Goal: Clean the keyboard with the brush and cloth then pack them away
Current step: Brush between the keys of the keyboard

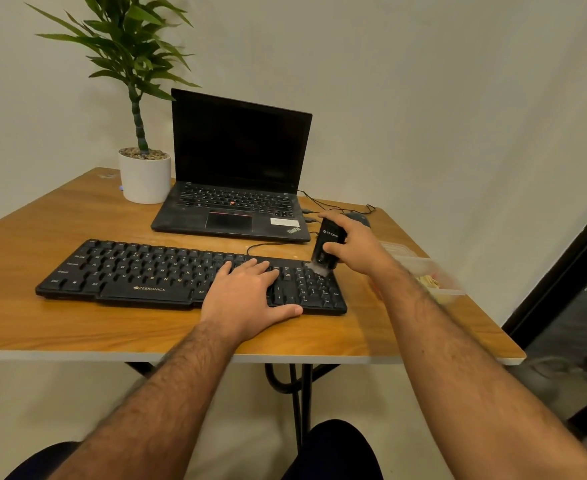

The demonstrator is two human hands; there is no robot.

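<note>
the light is warm, yellowish and fairly dim, spread evenly from above with no hard beam. my left hand [250, 296] throws only a faint soft shadow onto the keyboard [153, 275]. the tabletop [42, 327] carries a mild sheen along the lower front edge, and the laptop [236, 168] screen is dark with barely any glare. my right hand [358, 244] and the pale bristles of the brush [326, 249] are smeared by motion blur. the clear container [434, 278] at right is soft. wide-angle bending bows the tabletop edges and stretches my forearms toward the bottom corners.
</note>
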